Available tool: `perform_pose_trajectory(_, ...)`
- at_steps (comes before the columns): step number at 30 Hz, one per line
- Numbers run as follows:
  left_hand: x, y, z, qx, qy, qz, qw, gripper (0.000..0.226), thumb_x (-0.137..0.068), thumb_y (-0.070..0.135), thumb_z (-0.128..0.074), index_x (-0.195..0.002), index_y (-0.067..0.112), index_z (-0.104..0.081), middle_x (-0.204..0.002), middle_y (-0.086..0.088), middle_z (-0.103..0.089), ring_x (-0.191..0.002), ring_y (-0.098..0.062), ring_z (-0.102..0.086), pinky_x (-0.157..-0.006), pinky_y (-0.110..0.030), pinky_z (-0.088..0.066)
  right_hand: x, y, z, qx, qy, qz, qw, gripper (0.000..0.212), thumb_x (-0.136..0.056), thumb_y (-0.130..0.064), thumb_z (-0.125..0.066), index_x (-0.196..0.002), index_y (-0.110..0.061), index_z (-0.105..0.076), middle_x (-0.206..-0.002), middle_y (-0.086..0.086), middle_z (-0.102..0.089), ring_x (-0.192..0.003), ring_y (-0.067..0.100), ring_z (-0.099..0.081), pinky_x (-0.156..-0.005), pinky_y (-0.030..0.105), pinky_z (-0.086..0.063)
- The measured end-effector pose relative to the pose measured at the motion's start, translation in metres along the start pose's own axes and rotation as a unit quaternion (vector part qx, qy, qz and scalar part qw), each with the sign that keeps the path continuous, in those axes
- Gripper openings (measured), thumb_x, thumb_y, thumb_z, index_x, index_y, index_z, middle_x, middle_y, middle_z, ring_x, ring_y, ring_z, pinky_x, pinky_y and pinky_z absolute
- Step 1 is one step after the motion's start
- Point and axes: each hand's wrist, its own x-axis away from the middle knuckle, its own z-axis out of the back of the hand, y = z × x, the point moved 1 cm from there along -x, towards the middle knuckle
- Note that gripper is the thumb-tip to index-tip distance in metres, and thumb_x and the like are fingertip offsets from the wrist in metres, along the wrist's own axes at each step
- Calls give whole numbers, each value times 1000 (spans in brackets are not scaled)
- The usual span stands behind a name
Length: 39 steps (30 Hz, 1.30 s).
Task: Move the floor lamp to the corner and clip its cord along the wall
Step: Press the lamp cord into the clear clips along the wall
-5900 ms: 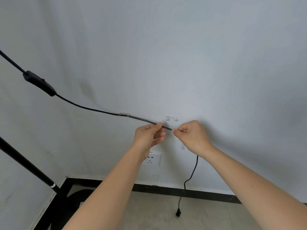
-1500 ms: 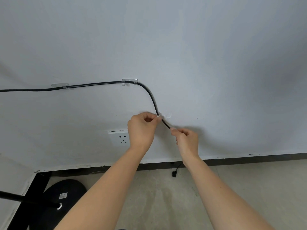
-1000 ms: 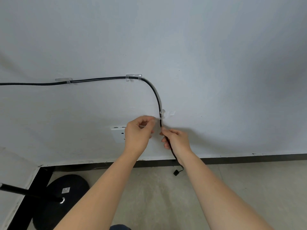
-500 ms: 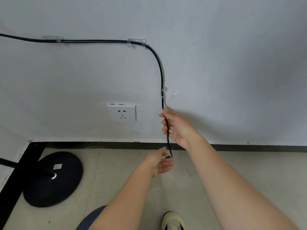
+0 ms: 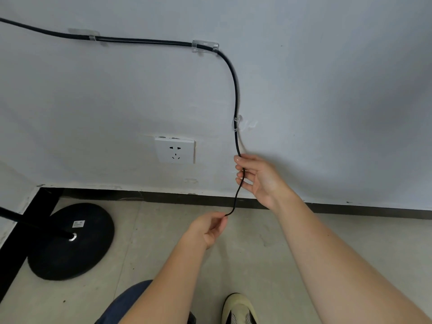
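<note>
The black lamp cord (image 5: 234, 85) runs along the white wall through three clear clips: one at the upper left (image 5: 94, 37), one at the bend (image 5: 205, 46), one lower on the vertical run (image 5: 236, 123). Below that clip my right hand (image 5: 257, 178) holds the cord loosely between thumb and fingers. My left hand (image 5: 209, 228) is closed around the cord's lower end, which hides the plug. The lamp's round black base (image 5: 70, 242) stands on the floor in the left corner, its pole (image 5: 28, 222) leaning off to the left.
A white wall socket (image 5: 174, 150) sits left of the hanging cord. A dark skirting strip (image 5: 350, 208) lines the wall's foot. My shoe (image 5: 238, 309) and knee (image 5: 126, 300) show at the bottom on the tiled floor.
The cord went into the lower clip. My left hand dropped from the clip and closed on the cord's end; my right hand slid down the cord. The view tilted downward.
</note>
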Motion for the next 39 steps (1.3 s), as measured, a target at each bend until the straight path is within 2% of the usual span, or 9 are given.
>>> perform_pose_trajectory(4, -3, 19, 15, -7, 11, -52, 999, 11, -84, -12, -58, -76, -4, -57, -43, -11, -63, -36, -14, -62, -45, -21, -54, 3, 13, -6, 161, 43, 19, 986, 19, -71, -20, -80, -87, -18, -70, -81, -2, -67, -75, 12, -61, -80, 33, -51)
perform_pose_trajectory(10, -13, 47, 27, -23, 14, -134, 991, 18, -82, -11, -61, -78, 5, -55, -64, -10, -65, -42, -10, -65, -44, -17, -55, -6, 47, -25, 264, 55, 24, 963, 26, -78, -27, -75, -95, -8, -69, -83, 4, -64, -75, 17, -60, -69, 30, -50)
perform_pose_trajectory(13, -22, 57, 30, -16, 21, -171, 985, 16, -81, -10, -63, -77, 5, -58, -74, -11, -63, -53, -13, -68, -46, -16, -55, -20, 64, -32, 271, 88, 46, 958, 13, -85, -26, -67, -85, -13, -66, -85, 5, -65, -75, 20, -62, -78, 37, -53)
perform_pose_trajectory(15, -28, 61, 32, -9, 25, -185, 982, 14, -80, -9, -65, -79, 4, -60, -75, -11, -65, -61, -15, -68, -47, -16, -54, -29, 74, -34, 268, 102, 57, 956, 13, -85, -26, -66, -85, -13, -66, -81, 4, -65, -70, 19, -62, -71, 34, -53)
perform_pose_trajectory(18, -36, 64, 33, 7, 17, -190, 982, 12, -80, -9, -65, -81, 3, -62, -74, -10, -67, -58, -12, -70, -48, -15, -55, -40, 82, -37, 250, 111, 72, 959, 10, -84, -22, -67, -79, -14, -67, -72, 3, -65, -58, 13, -61, -58, 24, -48)
perform_pose_trajectory(25, -47, 70, 40, 113, -20, -138, 984, 5, -85, 2, -64, -80, 3, -63, -68, -10, -68, -52, -13, -69, -56, -23, -58, -57, 85, -33, 245, 146, 122, 951, 21, -83, -15, -67, -63, -21, -65, -60, 0, -64, -53, 12, -58, -56, 22, -46)
perform_pose_trajectory(29, -49, 81, 51, 159, -18, -129, 979, 11, -90, 7, -59, -81, 1, -61, -79, -10, -64, -69, -16, -63, -54, -24, -57, -58, 86, -26, 237, 157, 123, 951, 19, -81, -13, -69, -64, -19, -66, -62, 1, -65, -49, 10, -56, -56, 22, -46)
perform_pose_trajectory(35, -56, 86, 58, 136, 4, -157, 978, 5, -89, 5, -60, -93, 3, -58, -83, -10, -66, -73, -18, -65, -55, -21, -57, -57, 91, -23, 227, 177, 130, 949, 12, -82, -15, -68, -70, -11, -68, -68, 7, -65, -52, 13, -55, -56, 21, -48)
perform_pose_trajectory(39, -57, 85, 55, 131, -2, -175, 976, 6, -86, 2, -63, -91, 2, -58, -85, -10, -66, -76, -19, -68, -49, -18, -57, -55, 101, -24, 201, 137, 55, 968, 11, -80, -23, -72, -81, -13, -67, -77, 7, -66, -53, 10, -59, -55, 22, -48)
